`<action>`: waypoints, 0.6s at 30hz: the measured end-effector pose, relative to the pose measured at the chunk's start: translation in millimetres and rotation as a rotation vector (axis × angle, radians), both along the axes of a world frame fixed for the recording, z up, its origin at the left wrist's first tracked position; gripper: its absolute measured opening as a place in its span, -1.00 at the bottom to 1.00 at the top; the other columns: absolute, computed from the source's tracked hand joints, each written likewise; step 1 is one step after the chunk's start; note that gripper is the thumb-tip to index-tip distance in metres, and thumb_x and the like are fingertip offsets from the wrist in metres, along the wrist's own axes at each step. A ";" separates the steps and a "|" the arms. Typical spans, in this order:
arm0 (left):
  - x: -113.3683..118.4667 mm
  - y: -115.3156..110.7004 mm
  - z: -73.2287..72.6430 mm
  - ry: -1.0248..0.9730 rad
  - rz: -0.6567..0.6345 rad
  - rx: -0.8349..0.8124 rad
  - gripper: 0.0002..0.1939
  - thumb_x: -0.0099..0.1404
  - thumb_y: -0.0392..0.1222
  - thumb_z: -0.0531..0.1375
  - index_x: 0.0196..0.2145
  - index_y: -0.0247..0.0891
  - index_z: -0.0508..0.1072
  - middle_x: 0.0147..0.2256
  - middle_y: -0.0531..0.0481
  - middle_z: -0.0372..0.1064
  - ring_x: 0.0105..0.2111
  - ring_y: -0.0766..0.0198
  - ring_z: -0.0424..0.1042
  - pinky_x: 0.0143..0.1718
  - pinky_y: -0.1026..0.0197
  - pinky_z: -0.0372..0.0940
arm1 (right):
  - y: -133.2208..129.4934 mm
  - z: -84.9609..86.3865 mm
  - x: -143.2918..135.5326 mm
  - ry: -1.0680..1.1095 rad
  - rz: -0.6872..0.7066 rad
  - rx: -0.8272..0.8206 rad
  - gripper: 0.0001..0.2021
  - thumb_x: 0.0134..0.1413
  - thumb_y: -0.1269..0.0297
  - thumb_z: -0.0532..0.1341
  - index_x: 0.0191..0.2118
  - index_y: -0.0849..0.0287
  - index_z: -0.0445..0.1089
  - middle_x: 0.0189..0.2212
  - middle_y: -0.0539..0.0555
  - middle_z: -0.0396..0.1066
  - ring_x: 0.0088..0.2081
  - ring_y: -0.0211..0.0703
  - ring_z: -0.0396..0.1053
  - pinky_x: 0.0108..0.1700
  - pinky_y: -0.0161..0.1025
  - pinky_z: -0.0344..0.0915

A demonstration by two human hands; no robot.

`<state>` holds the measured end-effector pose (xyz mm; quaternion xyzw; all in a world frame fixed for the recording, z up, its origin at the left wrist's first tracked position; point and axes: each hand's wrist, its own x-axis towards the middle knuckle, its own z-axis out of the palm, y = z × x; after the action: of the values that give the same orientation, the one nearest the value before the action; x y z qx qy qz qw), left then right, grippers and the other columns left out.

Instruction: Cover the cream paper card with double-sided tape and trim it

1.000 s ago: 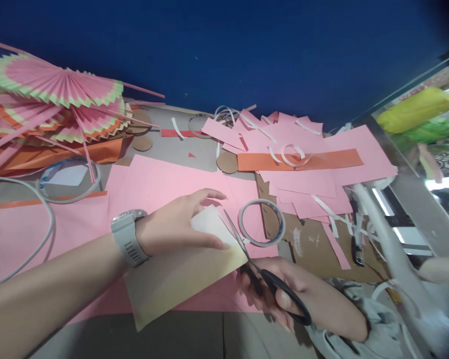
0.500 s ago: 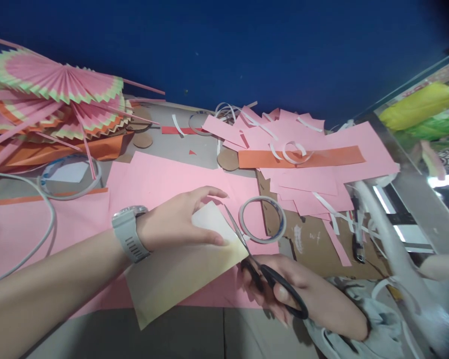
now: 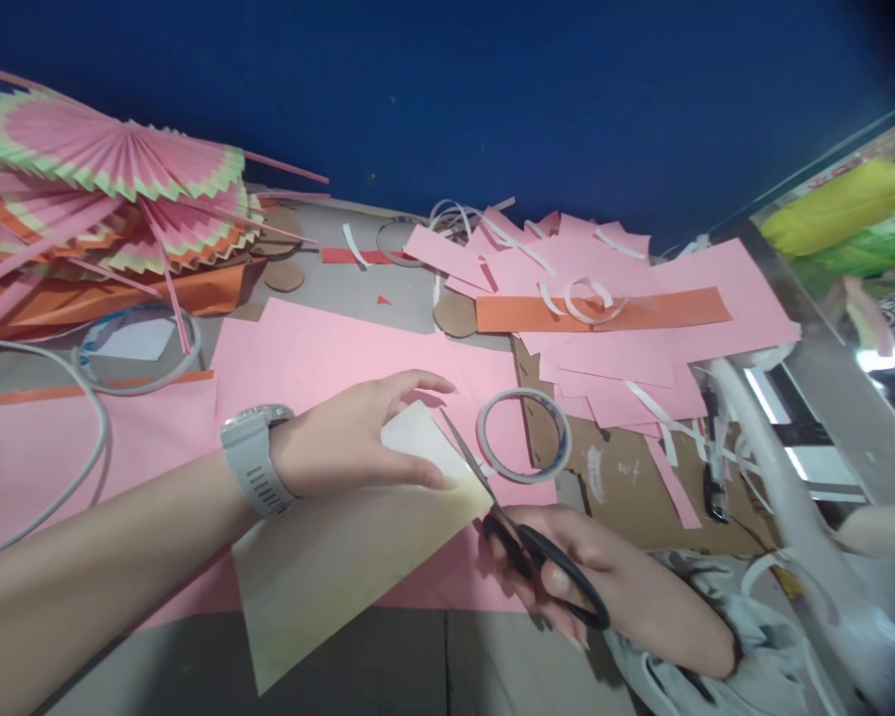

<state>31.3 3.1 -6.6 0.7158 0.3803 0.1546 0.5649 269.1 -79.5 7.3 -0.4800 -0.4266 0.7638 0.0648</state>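
Observation:
My left hand (image 3: pixel 365 443), with a grey watch (image 3: pixel 258 457) on its wrist, grips a pale yellow-white sheet of paper (image 3: pixel 350 557) between thumb and fingers. The sheet is tilted, its lower corner toward me. In my right hand (image 3: pixel 559 547) are black-handled scissors (image 3: pixel 563 567), fingers through the loops. Their blades lie along the paper's right edge, close to my left fingertips. Whether the blades are cutting at this instant I cannot tell. Under both hands lies large pink paper (image 3: pixel 328 348). A roll of double-sided tape (image 3: pixel 484 438) rests just beyond the scissors.
Folded paper fans (image 3: pixel 126 164) lie at the far left, near another tape roll (image 3: pixel 89 373) and a grey cable (image 3: pixel 100 457). At the right are cut pink papers (image 3: pixel 619 368), an orange strip (image 3: pixel 663 308), a utility knife (image 3: pixel 714 487) and cardboard (image 3: pixel 619 507). A blue partition (image 3: pixel 447 99) stands behind.
The sheet's lower part has swung slightly down and left. The scissors have shifted a little left along its edge. My left hand has barely moved.

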 end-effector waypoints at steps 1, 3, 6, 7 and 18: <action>-0.1 0.0 0.0 0.003 0.000 0.003 -0.30 0.02 -0.03 0.33 0.10 -0.14 0.21 0.08 -0.05 0.27 0.10 0.09 0.22 0.06 0.13 0.13 | -0.2 0.2 0.0 -0.001 0.000 -0.002 -0.37 -0.24 -0.33 0.18 -0.32 0.23 0.37 -0.57 -0.07 0.24 -0.68 -0.47 0.13 -0.66 -0.47 0.10; 0.0 -0.1 0.3 0.004 0.001 0.007 -0.31 0.03 -0.04 0.33 0.10 -0.15 0.21 0.08 -0.05 0.28 0.09 0.11 0.23 0.06 0.15 0.13 | -0.5 0.9 -0.3 -0.001 -0.006 -0.009 -0.39 -0.22 -0.32 0.19 -0.31 0.22 0.37 -0.56 -0.07 0.25 -0.68 -0.47 0.12 -0.65 -0.48 0.11; 0.2 0.1 0.9 0.002 0.007 0.007 -0.27 0.02 -0.03 0.33 0.12 -0.16 0.19 0.10 -0.06 0.26 0.12 0.10 0.20 0.07 0.15 0.12 | -0.9 1.2 -1.0 -0.012 -0.028 -0.023 -0.39 -0.24 -0.31 0.21 -0.33 0.22 0.37 -0.58 -0.08 0.22 -0.69 -0.47 0.11 -0.65 -0.48 0.11; 0.3 0.1 1.1 0.006 0.009 0.006 -0.26 0.01 -0.03 0.33 0.12 -0.15 0.18 0.11 -0.07 0.25 0.13 0.09 0.19 0.06 0.15 0.13 | -1.1 0.4 -0.9 -0.011 -0.031 -0.029 -0.39 -0.26 -0.32 0.21 -0.34 0.22 0.36 -0.59 -0.08 0.21 -0.69 -0.47 0.11 -0.66 -0.47 0.11; -0.8 1.2 0.9 0.021 0.004 0.007 -0.26 0.03 -0.02 0.32 0.14 -0.13 0.18 0.14 -0.04 0.22 0.16 0.07 0.15 0.10 0.14 0.09 | -3.0 -9.2 2.1 0.042 -0.052 -0.036 -0.49 -0.18 -0.20 0.24 -0.36 0.23 0.34 -0.60 -0.08 0.23 -0.72 -0.48 0.12 -0.69 -0.50 0.10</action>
<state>30.5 4.3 -5.7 0.7186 0.3871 0.1495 0.5581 271.1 -82.6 -1.9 -0.4758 -0.3988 0.7794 0.0848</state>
